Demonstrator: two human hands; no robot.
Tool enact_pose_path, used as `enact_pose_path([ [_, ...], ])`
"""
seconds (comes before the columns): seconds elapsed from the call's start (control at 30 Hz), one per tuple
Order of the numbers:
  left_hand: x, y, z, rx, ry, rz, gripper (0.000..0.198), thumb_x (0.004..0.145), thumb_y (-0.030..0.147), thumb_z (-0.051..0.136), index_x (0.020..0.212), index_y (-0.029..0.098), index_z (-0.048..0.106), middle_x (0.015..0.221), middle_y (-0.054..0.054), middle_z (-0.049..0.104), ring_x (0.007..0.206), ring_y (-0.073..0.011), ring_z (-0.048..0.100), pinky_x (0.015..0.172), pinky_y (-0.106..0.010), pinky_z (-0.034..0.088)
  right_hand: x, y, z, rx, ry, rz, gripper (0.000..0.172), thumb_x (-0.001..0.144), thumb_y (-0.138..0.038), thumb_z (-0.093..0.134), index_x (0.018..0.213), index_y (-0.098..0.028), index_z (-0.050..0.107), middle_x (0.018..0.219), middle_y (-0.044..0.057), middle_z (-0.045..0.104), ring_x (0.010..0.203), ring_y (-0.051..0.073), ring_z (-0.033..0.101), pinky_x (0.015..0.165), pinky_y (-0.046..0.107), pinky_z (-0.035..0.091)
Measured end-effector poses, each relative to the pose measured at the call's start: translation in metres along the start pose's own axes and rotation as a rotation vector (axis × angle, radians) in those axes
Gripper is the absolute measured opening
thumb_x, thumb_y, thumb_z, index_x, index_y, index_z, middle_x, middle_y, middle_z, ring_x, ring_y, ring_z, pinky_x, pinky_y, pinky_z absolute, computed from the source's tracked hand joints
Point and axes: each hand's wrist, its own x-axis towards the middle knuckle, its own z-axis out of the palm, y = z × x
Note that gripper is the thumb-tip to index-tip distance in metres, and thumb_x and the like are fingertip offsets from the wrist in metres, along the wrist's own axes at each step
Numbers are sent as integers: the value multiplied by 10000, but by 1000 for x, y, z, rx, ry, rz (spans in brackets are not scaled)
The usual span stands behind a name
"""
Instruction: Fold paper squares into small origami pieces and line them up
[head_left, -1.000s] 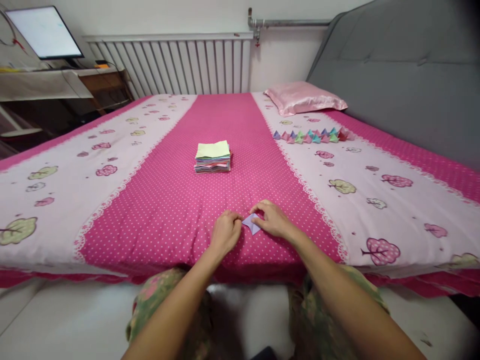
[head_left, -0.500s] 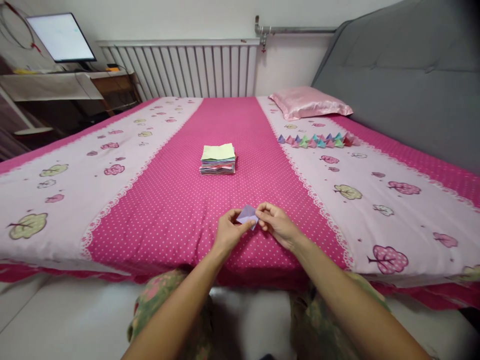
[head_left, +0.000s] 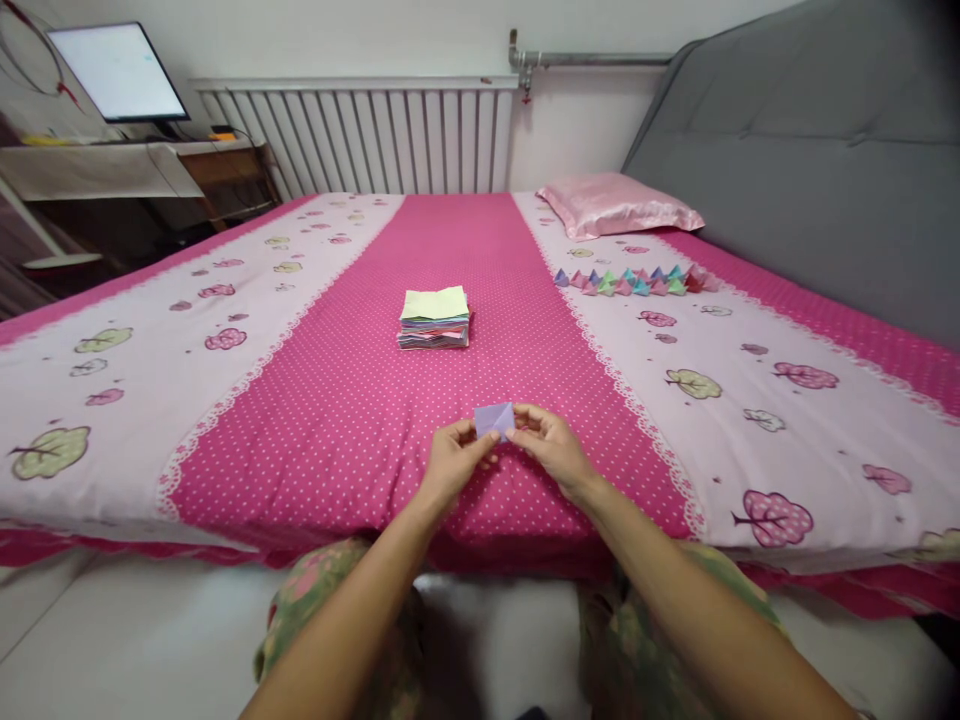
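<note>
A small folded piece of purple paper is held up between both hands near the front edge of the bed. My left hand pinches its lower left side, thumb in front and fingers behind. On the right side, my right hand grips the paper between thumb and fingers. Crease lines run across the face of the paper toward its lower edge. Beyond the hands lies a stack of coloured paper squares, pale yellow on top.
A row of folded paper pieces in several colours lies at the right, before a pink pillow. Pink bedding covers the bed. A grey headboard stands right, a radiator behind, and a monitor on a desk at left.
The purple paper has turned from a diamond position to a roughly rectangular one with its upper edge level. My right hand has shifted its hold, its thumb now on the paper's lower front.
</note>
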Motion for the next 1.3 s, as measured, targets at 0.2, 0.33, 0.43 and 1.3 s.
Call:
enact_pose_path([
  [0.2,3,2,-8,251,-39,89,197,652,314,669,716,130,692,577,3,618,492,-82,485,502,-206,354,3,4,-10,-319,31,-125,196,704,-319,635,817,-165,680,695,17,620,575,116,519,552,244,415],
  [0.33,2,4,-12,495,41,181,136,681,274,635,714,169,716,595,1,643,557,-108,530,545,-211,382,4,2,-14,-353,11,-133,188,693,-315,648,804,-177,710,705,31,652,610,131,552,580,265,437],
  [0.43,1,1,-14,541,59,193,165,712,278,608,788,188,723,678,-13,690,593,-120,568,558,-216,411,4,1,-16,-257,-41,-81,198,698,-302,637,822,-169,716,724,45,694,644,154,605,625,295,466],
  [1.3,8,-19,-11,539,34,234,165,699,152,631,845,170,705,837,-62,682,686,-137,623,686,-278,509,3,10,-17,-556,40,15,179,681,-225,614,818,-185,722,742,49,726,654,192,666,618,285,496],
])
